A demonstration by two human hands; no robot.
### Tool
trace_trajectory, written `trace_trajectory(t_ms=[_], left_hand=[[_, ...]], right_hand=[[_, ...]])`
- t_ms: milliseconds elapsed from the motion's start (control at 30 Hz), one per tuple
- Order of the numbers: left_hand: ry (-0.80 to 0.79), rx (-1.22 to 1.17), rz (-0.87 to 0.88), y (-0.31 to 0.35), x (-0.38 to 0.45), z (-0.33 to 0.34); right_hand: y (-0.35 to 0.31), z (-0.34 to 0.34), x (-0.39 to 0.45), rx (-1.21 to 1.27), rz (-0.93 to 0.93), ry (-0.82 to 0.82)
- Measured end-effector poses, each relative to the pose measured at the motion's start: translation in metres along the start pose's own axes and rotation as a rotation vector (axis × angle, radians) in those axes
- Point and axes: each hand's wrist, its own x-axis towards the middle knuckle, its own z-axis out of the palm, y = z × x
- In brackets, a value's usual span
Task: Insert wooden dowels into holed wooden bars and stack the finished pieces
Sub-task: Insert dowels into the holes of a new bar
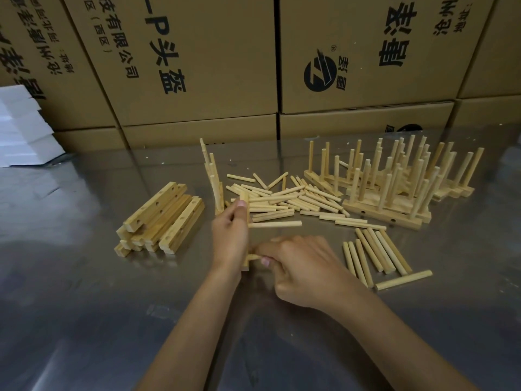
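My left hand [229,235] grips a holed wooden bar [244,206] standing on its edge on the metal table, with one dowel [275,224] sticking out of it to the right. My right hand [303,268] pinches another dowel [253,257] against the bar's near end. Loose dowels [293,200] lie in a heap behind my hands, and a smaller row of dowels [376,256] lies to the right. Bare holed bars [163,218] are piled at the left. Finished bars with upright dowels [394,179] stand stacked at the back right.
One finished piece [212,176] stands on end just behind my left hand. Large printed cardboard boxes [225,66] wall off the back of the table. White foam blocks [22,128] sit at the far left. The steel tabletop [98,320] is reflective.
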Motion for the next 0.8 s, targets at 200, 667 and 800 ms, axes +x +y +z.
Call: trace_trajectory(t_ms=[200,667,800], left_hand=[[-0.05,0.033,0.022,-0.005,0.0,0.002],[0.033,0.045,0.025,0.003,0.007,-0.005],[0.112,-0.053,-0.159,0.004,0.017,-0.015]], right_hand=[[0.005,0.004,0.001,0.066,0.04,-0.007],[0.0,0.006,0.005,0.191,0.111,0.122],[0.002,0.008,0.007,0.163,0.218,0.416]])
